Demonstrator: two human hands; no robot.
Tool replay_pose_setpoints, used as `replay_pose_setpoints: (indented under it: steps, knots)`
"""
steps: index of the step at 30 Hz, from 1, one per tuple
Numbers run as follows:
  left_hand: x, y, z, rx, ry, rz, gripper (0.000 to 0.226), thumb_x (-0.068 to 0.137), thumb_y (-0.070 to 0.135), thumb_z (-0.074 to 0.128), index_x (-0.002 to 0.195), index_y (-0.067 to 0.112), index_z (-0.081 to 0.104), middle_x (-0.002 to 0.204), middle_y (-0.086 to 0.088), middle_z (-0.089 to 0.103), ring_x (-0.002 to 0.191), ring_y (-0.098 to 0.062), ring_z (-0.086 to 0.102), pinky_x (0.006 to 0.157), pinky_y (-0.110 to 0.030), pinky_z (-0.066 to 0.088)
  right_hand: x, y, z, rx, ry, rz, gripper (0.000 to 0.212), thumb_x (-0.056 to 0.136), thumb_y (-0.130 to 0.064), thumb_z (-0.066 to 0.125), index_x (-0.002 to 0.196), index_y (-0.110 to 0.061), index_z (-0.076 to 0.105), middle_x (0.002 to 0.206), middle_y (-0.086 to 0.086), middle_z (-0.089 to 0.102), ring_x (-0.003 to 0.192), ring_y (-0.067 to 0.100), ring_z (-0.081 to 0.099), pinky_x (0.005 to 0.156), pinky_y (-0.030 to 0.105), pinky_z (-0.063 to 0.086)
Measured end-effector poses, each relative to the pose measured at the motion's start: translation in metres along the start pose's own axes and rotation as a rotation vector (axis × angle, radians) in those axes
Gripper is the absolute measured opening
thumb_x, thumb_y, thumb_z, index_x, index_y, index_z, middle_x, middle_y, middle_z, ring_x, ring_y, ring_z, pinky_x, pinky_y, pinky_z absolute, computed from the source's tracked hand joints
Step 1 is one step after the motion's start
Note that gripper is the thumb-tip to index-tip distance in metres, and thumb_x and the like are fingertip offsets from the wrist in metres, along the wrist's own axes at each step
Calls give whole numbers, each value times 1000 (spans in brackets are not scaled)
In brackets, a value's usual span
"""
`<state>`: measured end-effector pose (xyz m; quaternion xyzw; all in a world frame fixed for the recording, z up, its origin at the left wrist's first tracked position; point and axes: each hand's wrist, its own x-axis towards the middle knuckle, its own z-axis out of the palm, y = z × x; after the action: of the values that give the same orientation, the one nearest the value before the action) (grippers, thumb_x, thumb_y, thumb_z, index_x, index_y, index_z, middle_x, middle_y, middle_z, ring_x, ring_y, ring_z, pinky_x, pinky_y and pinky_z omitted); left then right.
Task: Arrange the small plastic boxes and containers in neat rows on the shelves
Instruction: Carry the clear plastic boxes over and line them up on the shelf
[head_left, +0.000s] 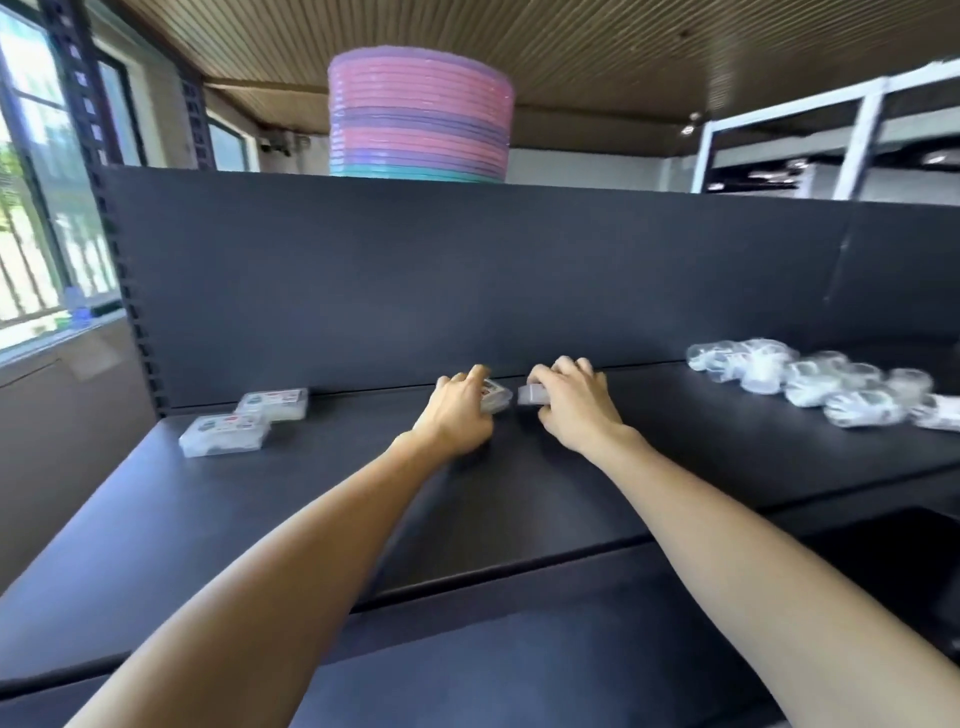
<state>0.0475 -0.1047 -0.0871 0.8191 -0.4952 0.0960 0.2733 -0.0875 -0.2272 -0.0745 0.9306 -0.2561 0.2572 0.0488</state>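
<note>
1. Both hands worked at the middle of the dark shelf (519, 493), close to its back panel (415, 286). The left hand (457, 415) had its fingers curled over a small clear box (493, 397), gripping it from above; the box peeked out on the hand's right side, tilted rather than flat.

2. The right hand (576, 410) likewise curled round a second small box (532, 396), which showed at its left side. The two boxes lay just beside each other, with only a narrow gap between them.

3. The relation the next move seemed to turn on: the started row, two flat clear boxes (244, 421), sat well to the left near the shelf's upright, one behind the other. Their long axes ran roughly along the shelf. The left hand was the nearer one, so I judged its box would go there first, carried leftward and turned to match that axis.

4. A loose heap of round clear containers (810, 384) lay far right on the shelf, nearer the right hand, not yet sorted.

5. The boxes carried coloured labels, red and teal, but motion blur left no lettering or brand readable. The held box showed a reddish patch, also illegible.

6. A stack of pastel basins (421, 114) stood above the back panel.
</note>
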Motion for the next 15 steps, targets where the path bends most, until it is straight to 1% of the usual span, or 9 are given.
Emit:
replay_pose_setpoints:
  steps: [3, 6, 9, 11, 13, 15]
  knots:
    - [6, 29, 7, -9, -67, 61, 65, 75, 13, 54, 139, 16, 39, 123, -15, 52, 112, -39, 47, 99, -43, 41, -14, 27, -16, -40, 14, 57, 34, 89, -17, 61, 121, -26, 58, 120, 1, 50, 114, 27, 43, 96, 40, 35]
    - [9, 61, 13, -3, -91, 108, 70, 76, 16, 59, 142, 18, 37, 125, -12, 47, 112, -37, 46, 98, -46, 43, -32, 53, -32, -69, 22, 93, 34, 88, -19, 62, 121, -27, 59, 119, 0, 54, 113, 28, 45, 98, 40, 34]
    - [14, 97, 23, -24, -81, 168, 69, 77, 21, 65, 141, 17, 39, 123, -9, 46, 112, -35, 47, 96, -46, 45, -50, 86, -51, 75, 58, 147, 31, 83, -16, 66, 112, -24, 58, 110, 1, 62, 105, 30, 53, 90, 40, 41]
    - [17, 124, 34, -10, -88, 212, 68, 77, 23, 67, 140, 17, 40, 124, -7, 44, 113, -33, 47, 95, -42, 44, -67, 110, -63, 200, 70, 195, 29, 83, -13, 67, 108, -21, 54, 105, 2, 64, 98, 29, 56, 82, 39, 46]
    - [19, 154, 46, -2, -105, 252, 70, 76, 23, 70, 140, 17, 40, 125, -5, 42, 114, -30, 44, 94, -39, 42, -86, 137, -74, 244, 62, 234, 24, 88, -14, 65, 107, -21, 52, 108, 2, 63, 99, 28, 56, 80, 39, 49]
    - [20, 185, 59, -19, -120, 283, 72, 75, 22, 70, 140, 16, 41, 125, -5, 40, 115, -30, 42, 96, -40, 42, -106, 167, -85, 245, 51, 247, 23, 92, -16, 64, 113, -18, 53, 115, 4, 62, 104, 27, 56, 82, 36, 48]
